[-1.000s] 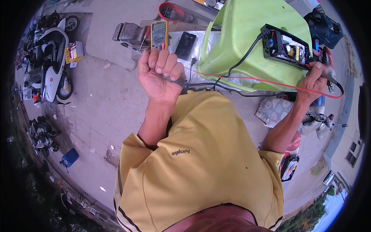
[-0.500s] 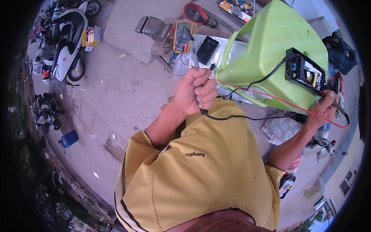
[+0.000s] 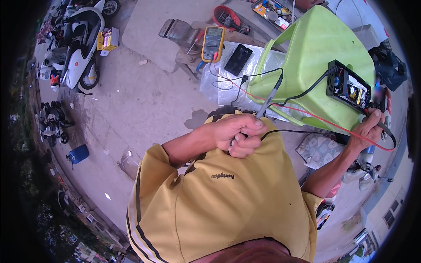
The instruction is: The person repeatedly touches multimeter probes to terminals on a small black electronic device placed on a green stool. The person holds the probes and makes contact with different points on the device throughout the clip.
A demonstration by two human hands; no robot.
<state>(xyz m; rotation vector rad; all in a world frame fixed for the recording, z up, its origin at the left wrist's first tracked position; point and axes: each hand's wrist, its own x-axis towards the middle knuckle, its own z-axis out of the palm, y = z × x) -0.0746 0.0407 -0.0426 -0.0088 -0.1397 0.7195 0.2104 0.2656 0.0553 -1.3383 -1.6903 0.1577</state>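
My left hand (image 3: 243, 135) is closed around a grey test probe (image 3: 266, 104) whose black lead leaves its upper end. A black cable also comes out of that fist; what its end looks like is hidden by my fingers. My right hand (image 3: 367, 127) grips another test probe (image 3: 386, 127) with a red lead (image 3: 315, 115), beside the lower edge of an opened black electronics case (image 3: 348, 85). Its probe tip is hard to make out. Bare components show inside the case, which rests on a light green plastic stool (image 3: 313, 55). A yellow multimeter (image 3: 212, 44) stands beyond my left hand.
A flat black panel (image 3: 237, 59) lies on silvery sheeting (image 3: 228, 94). Behind are a metal vise (image 3: 179, 30), a red bowl (image 3: 226, 16) with a tool, and a tray of small parts (image 3: 274, 13). A white scooter (image 3: 83, 48) and blue jug (image 3: 79, 154) are at left.
My left hand has come down and right with the probe, which now tilts to the upper right. The multimeter's face is uncovered. My right hand stays by the case.
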